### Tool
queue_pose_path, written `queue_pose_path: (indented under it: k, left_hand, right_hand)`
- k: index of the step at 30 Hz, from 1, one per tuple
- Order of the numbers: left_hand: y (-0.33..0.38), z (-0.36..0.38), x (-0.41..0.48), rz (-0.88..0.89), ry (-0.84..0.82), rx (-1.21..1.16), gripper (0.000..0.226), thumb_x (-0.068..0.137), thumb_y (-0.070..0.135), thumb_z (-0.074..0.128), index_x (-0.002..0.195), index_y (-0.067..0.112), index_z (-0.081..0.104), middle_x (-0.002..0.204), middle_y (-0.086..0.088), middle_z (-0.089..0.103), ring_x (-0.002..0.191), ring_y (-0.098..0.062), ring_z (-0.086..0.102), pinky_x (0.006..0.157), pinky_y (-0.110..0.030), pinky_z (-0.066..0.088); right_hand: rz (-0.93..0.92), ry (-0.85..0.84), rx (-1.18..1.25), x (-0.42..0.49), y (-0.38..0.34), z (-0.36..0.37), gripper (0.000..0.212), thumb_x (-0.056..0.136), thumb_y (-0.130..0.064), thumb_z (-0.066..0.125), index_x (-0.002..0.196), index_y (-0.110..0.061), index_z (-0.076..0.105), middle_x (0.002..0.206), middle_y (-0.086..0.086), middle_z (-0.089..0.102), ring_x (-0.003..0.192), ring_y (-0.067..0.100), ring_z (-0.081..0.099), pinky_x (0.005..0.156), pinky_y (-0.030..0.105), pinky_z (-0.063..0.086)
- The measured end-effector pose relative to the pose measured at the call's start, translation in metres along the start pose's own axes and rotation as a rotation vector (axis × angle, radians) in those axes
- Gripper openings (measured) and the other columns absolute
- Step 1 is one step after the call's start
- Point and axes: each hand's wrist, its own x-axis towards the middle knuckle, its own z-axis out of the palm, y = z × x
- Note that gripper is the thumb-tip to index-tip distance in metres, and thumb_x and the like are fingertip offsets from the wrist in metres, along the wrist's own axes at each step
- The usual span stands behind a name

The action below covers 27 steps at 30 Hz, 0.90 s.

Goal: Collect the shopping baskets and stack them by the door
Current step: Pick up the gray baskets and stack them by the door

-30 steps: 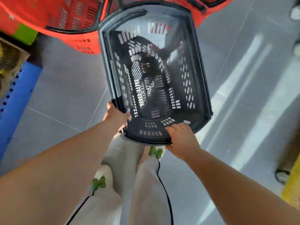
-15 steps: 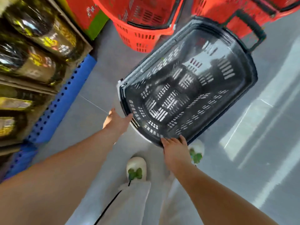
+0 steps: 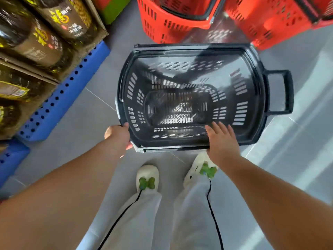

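Observation:
A black shopping basket (image 3: 191, 98) hangs level in front of me, above the grey floor, with its loop handle (image 3: 279, 91) pointing right. My left hand (image 3: 118, 137) grips its near left corner, thumb on the rim and fingertips under it. My right hand (image 3: 222, 143) holds the near rim further right, with its fingers laid over the edge down the inner wall; the thumb is hidden. Two red baskets stand on the floor just beyond: one (image 3: 173, 22) at top centre, another (image 3: 281, 20) at top right.
A shelf of dark bottles (image 3: 41, 38) on a blue perforated base (image 3: 59, 98) runs along the left. My feet in white slippers (image 3: 147, 177) stand just below the basket. Sunlit grey tile floor (image 3: 295, 159) stretches to the right.
The black basket has swung from a diagonal to lie crosswise, handle now pointing right. Both hands have kept hold of its near rim, and the shelf on the left shows more.

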Motion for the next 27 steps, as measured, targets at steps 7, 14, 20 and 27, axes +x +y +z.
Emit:
queue_pose_path:
  k: [7,14,20,27]
  left_hand:
    - [0.007,-0.046,0.019,0.077,0.113,0.174,0.053,0.091,0.050,0.053,0.122,0.007,0.059,0.123,-0.015,0.064,0.108,-0.035,0.064,0.097,-0.046,0.050]
    - [-0.035,-0.005,-0.010,-0.151,-0.219,-0.213,0.042,0.081,0.049,0.069,0.095,0.012,0.056,0.097,-0.008,0.061,0.090,-0.023,0.065,0.074,-0.039,0.058]
    - [-0.039,0.033,-0.013,-0.128,-0.264,-0.266,0.018,0.093,0.025,0.059,0.092,0.008,0.056,0.098,-0.012,0.063,0.090,-0.027,0.065,0.080,-0.041,0.057]
    - [-0.041,0.036,-0.006,-0.118,-0.220,-0.292,0.019,0.097,0.012,0.051,0.078,0.013,0.048,0.081,-0.004,0.055,0.068,-0.016,0.056,0.090,-0.035,0.051]
  right_hand:
    - [-0.161,-0.100,0.110,-0.002,-0.045,0.009,0.045,0.089,-0.037,0.058,0.128,-0.016,0.052,0.126,0.004,0.062,0.115,0.026,0.054,0.098,0.036,0.042]
    - [-0.318,0.037,0.271,0.003,-0.117,0.005,0.041,0.093,-0.030,0.054,0.130,-0.012,0.052,0.121,0.010,0.065,0.110,0.029,0.060,0.094,0.037,0.048]
    - [0.208,0.585,0.551,-0.013,-0.067,0.002,0.053,0.074,-0.029,0.075,0.113,-0.001,0.054,0.103,0.017,0.061,0.101,0.035,0.055,0.093,0.043,0.046]
    - [0.592,-0.046,1.063,0.019,0.018,0.005,0.058,0.075,-0.045,0.075,0.105,0.001,0.056,0.095,0.016,0.064,0.095,0.033,0.061,0.077,0.033,0.048]
